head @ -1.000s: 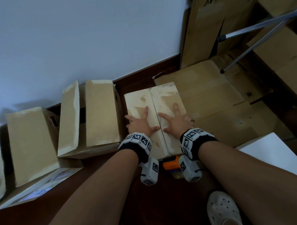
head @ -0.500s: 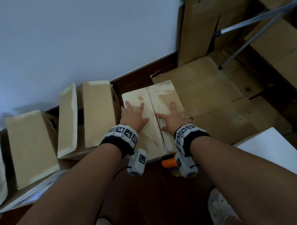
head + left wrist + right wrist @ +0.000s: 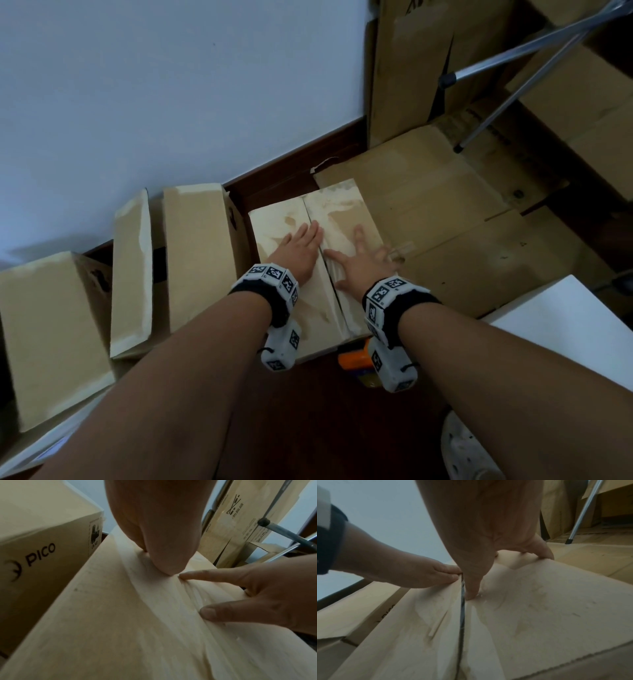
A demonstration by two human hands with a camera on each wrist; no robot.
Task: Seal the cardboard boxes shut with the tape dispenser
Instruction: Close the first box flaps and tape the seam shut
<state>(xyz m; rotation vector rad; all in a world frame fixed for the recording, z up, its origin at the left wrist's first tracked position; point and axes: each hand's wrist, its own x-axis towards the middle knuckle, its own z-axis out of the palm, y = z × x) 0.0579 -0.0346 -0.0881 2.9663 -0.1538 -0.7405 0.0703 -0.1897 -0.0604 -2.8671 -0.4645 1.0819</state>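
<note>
A cardboard box (image 3: 281,216) stands on the floor with its two top flaps folded down, and a seam (image 3: 310,212) runs between them. My left hand (image 3: 296,248) lies flat on the left flap, fingers straight and together beside the seam. My right hand (image 3: 356,260) presses flat on the right flap with fingers spread, its outer fingers at the box's right edge. An orange tape dispenser (image 3: 352,359) lies on the floor at the box's near end, partly hidden behind my right wrist. In the right wrist view the seam (image 3: 462,615) shows as a narrow dark gap.
A second box (image 3: 195,253) with raised flaps stands just left, and another box (image 3: 51,329) lies further left. Flattened cardboard (image 3: 445,219) covers the floor to the right, under metal tripod legs (image 3: 496,102). A white board (image 3: 565,318) and a white shoe (image 3: 462,452) are near right.
My left hand slid right across the left flap until its fingers reached the seam. My right hand stayed pressed on the right flap. The head view shifted slightly.
</note>
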